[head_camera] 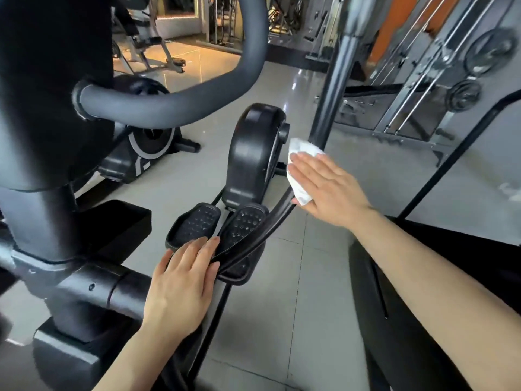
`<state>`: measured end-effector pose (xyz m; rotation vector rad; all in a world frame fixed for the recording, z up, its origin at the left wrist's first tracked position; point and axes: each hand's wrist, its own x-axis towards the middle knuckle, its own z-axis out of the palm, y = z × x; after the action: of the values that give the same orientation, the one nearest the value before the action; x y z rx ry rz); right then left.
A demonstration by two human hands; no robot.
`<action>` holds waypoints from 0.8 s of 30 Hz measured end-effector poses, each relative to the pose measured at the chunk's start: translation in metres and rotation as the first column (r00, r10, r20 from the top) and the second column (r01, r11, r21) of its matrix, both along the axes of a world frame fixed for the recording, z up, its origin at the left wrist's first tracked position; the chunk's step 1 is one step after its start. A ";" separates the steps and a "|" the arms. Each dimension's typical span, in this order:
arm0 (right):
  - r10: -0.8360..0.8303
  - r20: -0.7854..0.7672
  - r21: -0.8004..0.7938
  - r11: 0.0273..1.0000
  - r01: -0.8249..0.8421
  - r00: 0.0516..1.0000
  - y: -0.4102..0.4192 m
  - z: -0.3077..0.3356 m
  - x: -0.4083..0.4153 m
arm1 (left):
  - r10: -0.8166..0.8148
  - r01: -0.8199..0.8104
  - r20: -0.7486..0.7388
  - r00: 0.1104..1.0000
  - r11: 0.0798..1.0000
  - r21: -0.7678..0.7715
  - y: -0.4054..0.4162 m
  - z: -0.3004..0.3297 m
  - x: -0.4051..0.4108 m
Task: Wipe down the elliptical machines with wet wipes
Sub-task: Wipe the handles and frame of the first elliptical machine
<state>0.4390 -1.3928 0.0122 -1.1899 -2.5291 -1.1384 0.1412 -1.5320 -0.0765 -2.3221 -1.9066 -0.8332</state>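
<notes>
A black elliptical machine fills the view, with its flywheel housing point(255, 153), two studded pedals point(197, 224) and a swing arm point(332, 91) that runs down to the right pedal. My right hand point(327, 187) lies flat with straight fingers and presses a white wet wipe point(301, 149) against the lower part of the swing arm. My left hand point(183, 280) hovers with straight fingers over the near end of the pedals, beside the curved bar; whether it touches is unclear.
The thick column and curved handlebar point(174, 100) of the machine stand at left. Another exercise bike point(146, 139) sits behind on the tiled floor. A weight rack with plates point(462, 94) stands at right. A black machine part point(423, 306) lies under my right forearm.
</notes>
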 end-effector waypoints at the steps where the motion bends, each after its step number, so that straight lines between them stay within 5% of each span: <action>1: -0.025 0.029 0.049 0.999 0.024 0.999 0.003 0.015 0.001 | -0.004 0.003 0.005 1.000 1.000 0.012 0.000 0.000 0.000; 5: -0.070 0.014 0.088 0.994 0.068 0.997 -0.001 0.011 0.002 | 0.030 -0.031 0.029 0.999 0.998 0.051 0.002 -0.002 0.001; 11: 0.030 -0.029 -0.274 0.961 -0.037 0.999 -0.049 -0.065 -0.041 | 0.047 -0.049 0.038 0.998 0.997 0.054 0.002 -0.002 0.000; 20: 0.039 0.339 0.063 0.996 -0.064 0.940 0.013 0.086 0.019 | 0.067 -0.071 0.033 0.997 0.990 0.124 0.004 -0.003 0.003; 24: -0.016 0.235 0.224 0.974 -0.038 0.972 0.021 0.134 0.019 | -0.004 -0.021 0.152 0.988 0.986 0.167 0.015 0.013 0.025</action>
<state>0.4583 -1.3716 0.1461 -1.0367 -2.4722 -1.6038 0.1661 -1.5172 -0.0638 -2.2079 -1.8166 -1.1528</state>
